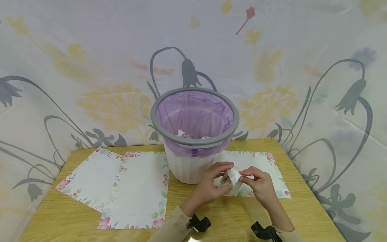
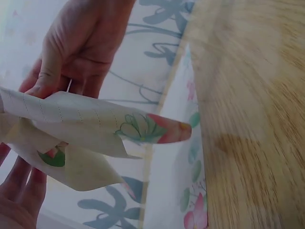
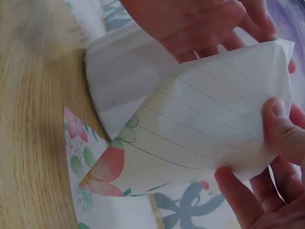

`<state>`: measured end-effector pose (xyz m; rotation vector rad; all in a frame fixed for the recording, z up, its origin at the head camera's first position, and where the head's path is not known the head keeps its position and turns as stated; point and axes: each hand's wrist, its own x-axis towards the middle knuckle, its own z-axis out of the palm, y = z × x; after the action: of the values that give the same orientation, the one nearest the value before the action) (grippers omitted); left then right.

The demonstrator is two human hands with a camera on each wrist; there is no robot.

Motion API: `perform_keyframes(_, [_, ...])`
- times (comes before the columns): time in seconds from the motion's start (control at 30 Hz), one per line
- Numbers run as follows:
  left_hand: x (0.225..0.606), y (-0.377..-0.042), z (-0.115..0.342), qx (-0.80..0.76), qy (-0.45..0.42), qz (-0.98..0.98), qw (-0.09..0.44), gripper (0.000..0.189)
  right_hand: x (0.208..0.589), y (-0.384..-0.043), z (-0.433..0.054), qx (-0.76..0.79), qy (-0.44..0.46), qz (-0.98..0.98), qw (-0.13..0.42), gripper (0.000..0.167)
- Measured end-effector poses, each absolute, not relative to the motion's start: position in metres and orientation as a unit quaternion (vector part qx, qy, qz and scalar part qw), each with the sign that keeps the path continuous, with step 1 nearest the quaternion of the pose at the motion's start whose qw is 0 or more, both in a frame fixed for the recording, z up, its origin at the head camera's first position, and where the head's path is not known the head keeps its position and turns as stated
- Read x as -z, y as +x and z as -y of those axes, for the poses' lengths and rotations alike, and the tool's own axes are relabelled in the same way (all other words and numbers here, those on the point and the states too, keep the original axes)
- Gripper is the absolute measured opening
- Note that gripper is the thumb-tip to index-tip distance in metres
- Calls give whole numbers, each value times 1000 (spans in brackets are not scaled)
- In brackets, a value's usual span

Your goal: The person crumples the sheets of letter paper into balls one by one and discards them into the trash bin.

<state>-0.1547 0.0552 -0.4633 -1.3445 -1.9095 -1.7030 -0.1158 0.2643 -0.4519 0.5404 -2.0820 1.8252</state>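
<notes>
Above the table, in front of a bin, both hands hold a crumpled, folded sheet of floral letter paper [image 1: 234,175]. It shows dotted ruled lines and a pink flower at one corner in the right wrist view [image 3: 205,119]. My left hand [image 1: 210,185] grips it from the left, fingers behind and thumb at the near side. My right hand [image 1: 262,186] pinches its right edge between thumb and fingers. In the left wrist view the paper [image 2: 81,119] is bent into loose folds between the hands.
A white bin [image 1: 184,168] with a grey rim and purple liner [image 1: 193,104] stands at the back middle, paper scraps [image 1: 184,135] inside. Two flat floral sheets [image 1: 137,191] overlap on the left of the wooden table [image 1: 72,222]. Another sheet [image 1: 257,161] lies under the hands.
</notes>
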Motion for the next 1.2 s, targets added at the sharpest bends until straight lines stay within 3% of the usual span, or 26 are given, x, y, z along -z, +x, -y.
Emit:
perform_keyframes(0.13, [468, -158, -53, 515, -487, 688, 155, 80, 451, -114, -264, -593, 164, 770, 170, 20])
perform_keyframes(0.23, [468, -160, -53, 471, -501, 698, 199, 82, 451, -114, -262, -579, 148, 784, 169, 19])
perform_keyframes(0.47, [468, -160, -52, 460, -504, 690, 242, 62, 454, -111, -263, -574, 153, 790, 153, 22])
perform_keyframes(0.7, [472, -158, -52, 525, -472, 673, 220, 46, 454, -108, -266, -558, 182, 798, 137, 25])
perform_keyframes(1.2, [443, -148, -43, 577, -482, 614, 242, 32, 460, -108, -261, -621, 182, 753, 118, 27])
